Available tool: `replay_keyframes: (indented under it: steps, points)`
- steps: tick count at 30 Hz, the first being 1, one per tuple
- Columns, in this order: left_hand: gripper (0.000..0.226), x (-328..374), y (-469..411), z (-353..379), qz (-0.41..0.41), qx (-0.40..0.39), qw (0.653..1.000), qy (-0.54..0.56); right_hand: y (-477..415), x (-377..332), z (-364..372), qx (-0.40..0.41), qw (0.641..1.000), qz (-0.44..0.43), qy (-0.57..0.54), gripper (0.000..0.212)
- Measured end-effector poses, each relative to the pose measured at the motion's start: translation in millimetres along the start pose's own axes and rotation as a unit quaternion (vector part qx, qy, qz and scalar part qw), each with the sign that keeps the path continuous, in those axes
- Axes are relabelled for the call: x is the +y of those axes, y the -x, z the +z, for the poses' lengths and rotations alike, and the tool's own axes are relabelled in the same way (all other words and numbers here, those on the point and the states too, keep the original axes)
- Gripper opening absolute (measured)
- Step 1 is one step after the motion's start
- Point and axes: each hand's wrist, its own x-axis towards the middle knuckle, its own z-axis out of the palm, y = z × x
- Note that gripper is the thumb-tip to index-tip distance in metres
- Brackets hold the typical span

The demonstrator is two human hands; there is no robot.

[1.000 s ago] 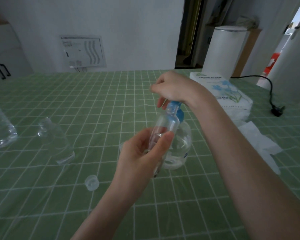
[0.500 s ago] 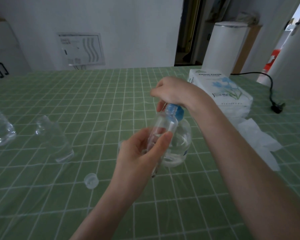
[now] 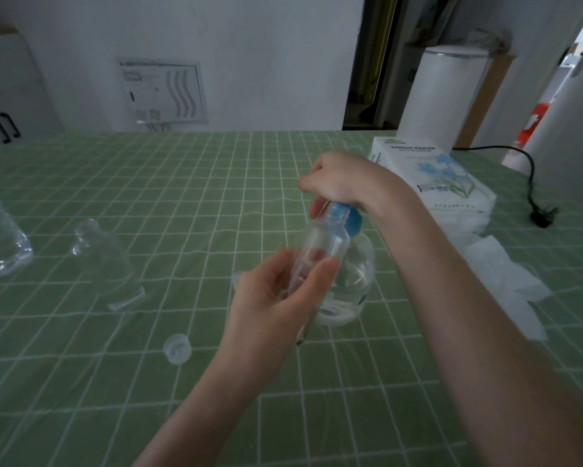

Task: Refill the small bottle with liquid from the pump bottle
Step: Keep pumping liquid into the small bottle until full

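Head cam: I see left grip [image 3: 273, 305] wrapped round the small bottle [image 3: 324, 244], tilted to bring its mouth up to the spout, while right grip [image 3: 340, 178] curls over the pump bottle [image 3: 357, 274] on the bench [image 3: 216, 197], likely to pump.

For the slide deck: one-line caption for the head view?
Left hand holds the small bottle up to the blue pump of the pump bottle; right hand grips the pump from above.
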Motion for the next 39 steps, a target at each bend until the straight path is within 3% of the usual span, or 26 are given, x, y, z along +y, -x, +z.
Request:
replay_keyframes:
  steps: [10, 23, 39]
  points:
    - [0.033, -0.5, -0.6, 0.1, 0.005, -0.012, 1.0, 0.012, 4.1, -3.4, -7.2, 0.038, 0.999, -0.013, -0.006, 0.033]
    - [0.027, -4.1, -0.2, -1.9, 0.01, 0.0, 1.0, -0.012, 2.9, -0.8, 2.3, 0.002, 1.0, 0.011, -0.006, 0.033]
    - [0.022, -4.7, -1.6, -2.7, 0.01, -0.003, 1.0, -0.008, 2.8, -3.5, -1.9, 0.026, 1.0, -0.006, -0.01, 0.033]
